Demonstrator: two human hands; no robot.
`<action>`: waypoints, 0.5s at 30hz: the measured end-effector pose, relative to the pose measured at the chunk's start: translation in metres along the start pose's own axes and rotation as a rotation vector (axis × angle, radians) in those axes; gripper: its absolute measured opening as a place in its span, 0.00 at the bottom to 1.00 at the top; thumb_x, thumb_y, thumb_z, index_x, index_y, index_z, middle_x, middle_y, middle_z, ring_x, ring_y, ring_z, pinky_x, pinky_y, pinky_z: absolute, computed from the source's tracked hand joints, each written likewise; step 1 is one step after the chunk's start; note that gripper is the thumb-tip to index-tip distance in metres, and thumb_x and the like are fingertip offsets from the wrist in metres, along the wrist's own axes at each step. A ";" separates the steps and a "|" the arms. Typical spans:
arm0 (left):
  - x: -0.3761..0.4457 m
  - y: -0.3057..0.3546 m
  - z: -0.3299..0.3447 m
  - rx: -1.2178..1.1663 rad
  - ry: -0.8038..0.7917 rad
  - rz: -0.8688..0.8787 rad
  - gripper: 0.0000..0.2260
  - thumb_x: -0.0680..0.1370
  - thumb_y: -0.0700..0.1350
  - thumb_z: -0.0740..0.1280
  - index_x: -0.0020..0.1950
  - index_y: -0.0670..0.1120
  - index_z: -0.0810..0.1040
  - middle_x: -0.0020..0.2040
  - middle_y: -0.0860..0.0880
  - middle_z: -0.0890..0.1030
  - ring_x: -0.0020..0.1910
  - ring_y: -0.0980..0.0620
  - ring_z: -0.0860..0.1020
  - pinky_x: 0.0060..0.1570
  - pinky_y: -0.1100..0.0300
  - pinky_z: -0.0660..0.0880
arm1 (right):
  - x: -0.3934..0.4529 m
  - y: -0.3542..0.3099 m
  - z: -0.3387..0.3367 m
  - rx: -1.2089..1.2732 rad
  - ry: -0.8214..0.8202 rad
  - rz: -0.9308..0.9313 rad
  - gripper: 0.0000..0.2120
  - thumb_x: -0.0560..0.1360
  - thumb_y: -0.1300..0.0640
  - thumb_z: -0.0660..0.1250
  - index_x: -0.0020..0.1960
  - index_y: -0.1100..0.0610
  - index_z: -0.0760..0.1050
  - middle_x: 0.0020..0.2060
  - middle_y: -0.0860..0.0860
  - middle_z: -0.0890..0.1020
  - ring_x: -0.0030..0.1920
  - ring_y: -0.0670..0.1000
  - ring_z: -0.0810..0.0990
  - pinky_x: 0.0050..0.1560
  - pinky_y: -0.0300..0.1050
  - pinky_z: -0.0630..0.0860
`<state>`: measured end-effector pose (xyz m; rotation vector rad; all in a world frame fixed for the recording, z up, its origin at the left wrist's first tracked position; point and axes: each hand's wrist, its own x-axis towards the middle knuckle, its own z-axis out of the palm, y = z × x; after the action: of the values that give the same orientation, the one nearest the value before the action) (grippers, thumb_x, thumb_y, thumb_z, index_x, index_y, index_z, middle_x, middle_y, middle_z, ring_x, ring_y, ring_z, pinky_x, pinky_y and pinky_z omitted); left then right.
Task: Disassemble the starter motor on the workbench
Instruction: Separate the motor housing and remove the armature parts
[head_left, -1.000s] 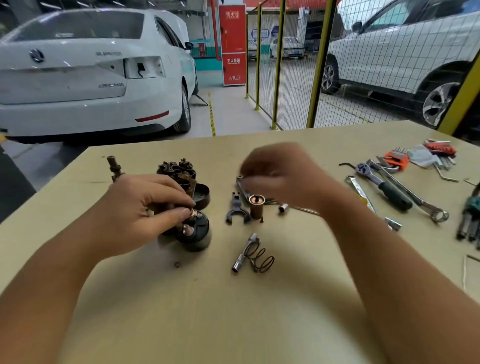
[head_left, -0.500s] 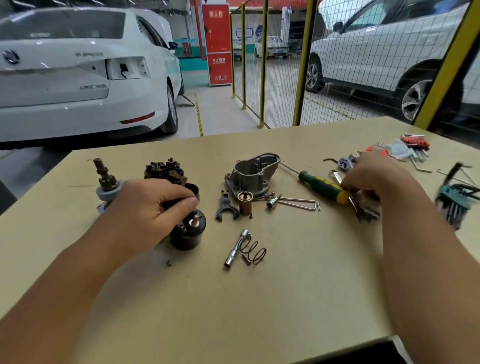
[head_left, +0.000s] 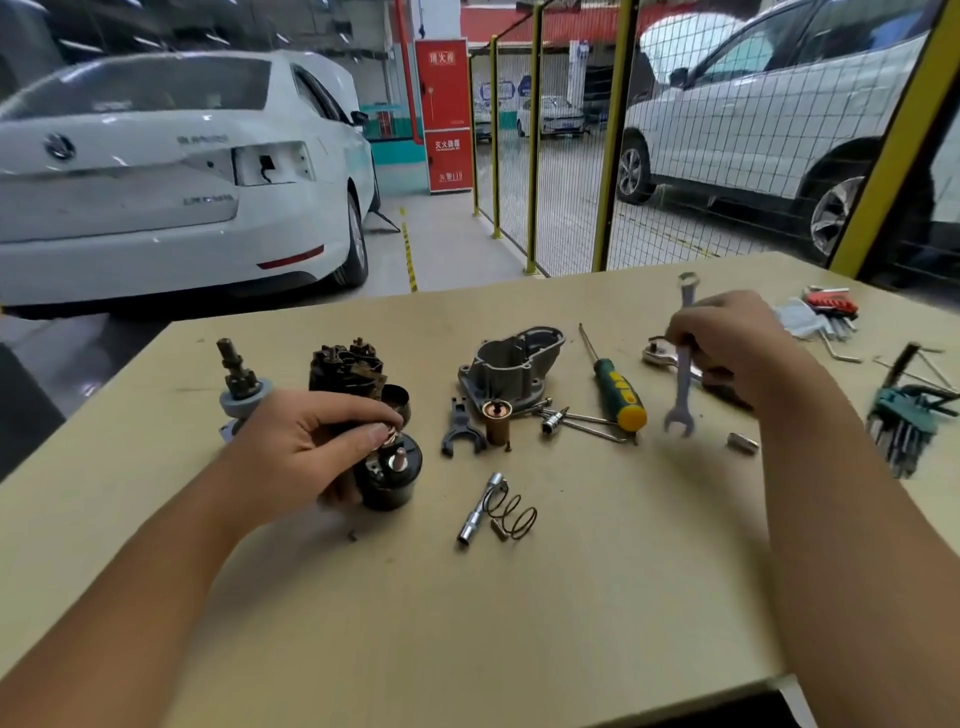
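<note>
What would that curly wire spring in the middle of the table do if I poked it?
The spring is thin open wire coils, so it is probably light and would skid or squash a little. It lies on its side, so it may roll. It touches the small metal socket piece, which might nudge along too.

The workbench (head_left: 519, 623) top is pale tan. The solenoid (head_left: 389, 475) is black with a copper-coloured stud, the housing (head_left: 511, 364) dull grey, the fork lever (head_left: 460, 426) dark grey, the plunger (head_left: 497, 418) coppery brown. The screwdriver (head_left: 618, 392) handle is green with a yellow end and yellow marks. The spanner (head_left: 683, 358) is bright silver, the hex key set (head_left: 906, 410) teal with black keys
</note>
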<state>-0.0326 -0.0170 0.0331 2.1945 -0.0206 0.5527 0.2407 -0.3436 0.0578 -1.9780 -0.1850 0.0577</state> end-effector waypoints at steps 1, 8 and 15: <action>0.000 0.000 0.001 0.000 0.012 0.006 0.09 0.74 0.49 0.71 0.52 0.53 0.88 0.45 0.53 0.88 0.37 0.43 0.86 0.38 0.52 0.83 | -0.006 -0.006 -0.001 0.128 -0.066 -0.062 0.07 0.72 0.59 0.70 0.42 0.63 0.82 0.30 0.55 0.77 0.28 0.50 0.73 0.27 0.43 0.70; -0.007 -0.001 0.013 -0.151 0.138 -0.007 0.08 0.72 0.46 0.74 0.49 0.56 0.89 0.46 0.51 0.88 0.42 0.49 0.86 0.39 0.65 0.81 | -0.070 -0.047 0.057 0.453 -0.829 -0.187 0.23 0.81 0.41 0.58 0.45 0.61 0.77 0.30 0.55 0.65 0.26 0.53 0.64 0.27 0.45 0.70; -0.008 -0.001 0.012 -0.200 0.154 -0.060 0.06 0.75 0.42 0.76 0.48 0.52 0.88 0.47 0.46 0.88 0.32 0.40 0.82 0.27 0.53 0.80 | -0.119 -0.051 0.127 0.144 -0.775 -0.438 0.09 0.84 0.52 0.60 0.48 0.54 0.72 0.28 0.52 0.78 0.21 0.45 0.68 0.21 0.37 0.63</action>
<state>-0.0347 -0.0266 0.0230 1.9480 0.0689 0.6551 0.1026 -0.2271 0.0478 -1.6442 -1.0750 0.5362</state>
